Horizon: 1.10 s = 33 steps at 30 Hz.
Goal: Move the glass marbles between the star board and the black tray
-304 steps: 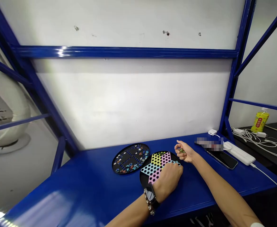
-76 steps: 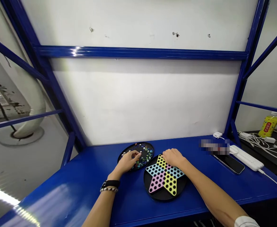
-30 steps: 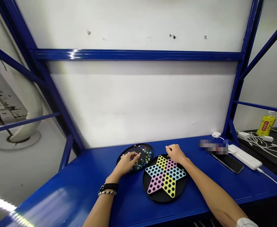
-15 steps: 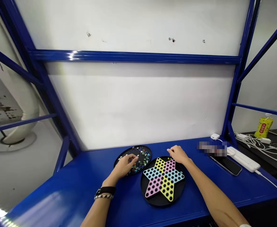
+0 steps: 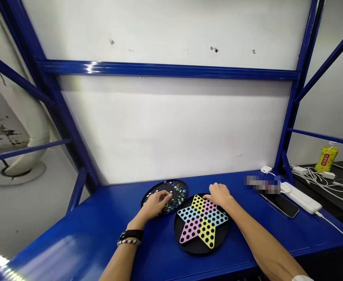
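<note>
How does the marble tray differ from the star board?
The marble tray holds coloured glass marbles; the star board carries a pastel six-pointed star with empty-looking holes. The left hand sits over the tray, the right hand at the board's far edge. Both are round, black and lie flat.

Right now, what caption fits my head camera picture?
Left hand over glass marbles, right hand on Chinese checkers board.
</note>
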Motion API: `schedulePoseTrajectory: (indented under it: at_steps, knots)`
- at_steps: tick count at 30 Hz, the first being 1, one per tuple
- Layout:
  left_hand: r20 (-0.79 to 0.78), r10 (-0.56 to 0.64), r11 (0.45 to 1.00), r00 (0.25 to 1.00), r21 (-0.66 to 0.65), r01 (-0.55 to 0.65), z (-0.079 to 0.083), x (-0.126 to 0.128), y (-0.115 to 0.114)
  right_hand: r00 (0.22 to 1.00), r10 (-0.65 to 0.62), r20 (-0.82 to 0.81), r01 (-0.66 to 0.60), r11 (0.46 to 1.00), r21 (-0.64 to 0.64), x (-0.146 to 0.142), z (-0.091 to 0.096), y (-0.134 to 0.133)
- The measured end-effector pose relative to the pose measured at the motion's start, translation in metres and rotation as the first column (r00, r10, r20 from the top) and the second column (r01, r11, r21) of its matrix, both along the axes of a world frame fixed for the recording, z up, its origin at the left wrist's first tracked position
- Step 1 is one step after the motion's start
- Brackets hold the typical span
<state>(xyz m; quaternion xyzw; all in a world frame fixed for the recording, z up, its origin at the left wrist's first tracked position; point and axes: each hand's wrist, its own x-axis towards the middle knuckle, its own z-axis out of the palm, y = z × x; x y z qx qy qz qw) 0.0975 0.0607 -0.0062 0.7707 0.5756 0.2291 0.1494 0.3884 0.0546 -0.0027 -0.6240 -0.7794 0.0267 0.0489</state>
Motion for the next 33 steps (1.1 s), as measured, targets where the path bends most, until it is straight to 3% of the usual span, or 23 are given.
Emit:
schedulePoseTrajectory:
  at_steps: [10, 25, 33]
  knots:
    - [0.045, 0.002, 1.000, 0.999, 0.006, -0.002, 0.000, -0.001, -0.002, 0.999, -0.010, 0.046, 0.011, 0.999, -0.032, -0.018, 0.007, -0.009]
    - [0.006, -0.010, 1.000, 1.000, -0.008, 0.010, -0.001, 0.001, -0.004, 0.973, 0.163, 0.165, -0.133, 0.975, -0.177, -0.038, 0.021, 0.007]
    - [0.013, -0.012, 1.000, 1.000, 0.007, 0.012, -0.002, -0.001, -0.002, 0.953, 0.254, 0.164, -0.211, 0.947, -0.240, -0.030, 0.023, 0.011]
